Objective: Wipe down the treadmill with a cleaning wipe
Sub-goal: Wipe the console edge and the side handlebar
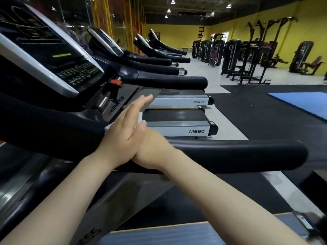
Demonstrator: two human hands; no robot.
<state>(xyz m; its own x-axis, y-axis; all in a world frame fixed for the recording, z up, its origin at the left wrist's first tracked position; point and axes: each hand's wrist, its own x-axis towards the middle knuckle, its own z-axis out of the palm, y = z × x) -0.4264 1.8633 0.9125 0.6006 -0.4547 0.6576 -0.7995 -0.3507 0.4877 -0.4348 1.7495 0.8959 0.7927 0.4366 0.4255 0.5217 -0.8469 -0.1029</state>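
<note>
Head view: left hand (122, 138) reaching forward with fingers straight, lying flat against the treadmill (62, 110) frame below the console (46, 50); right hand (150, 147) resting on the black handrail (238, 154), fingers hidden, grip impossible to tell. Small white patch under the left palm, possibly the wipe.

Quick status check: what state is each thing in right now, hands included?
Left hand: fingers straight, flat against the treadmill's console side.
Right hand: beside the left, on the black padded handrail; grip unclear.
Cleaning wipe: not visible.
Black console display: dark.
</note>
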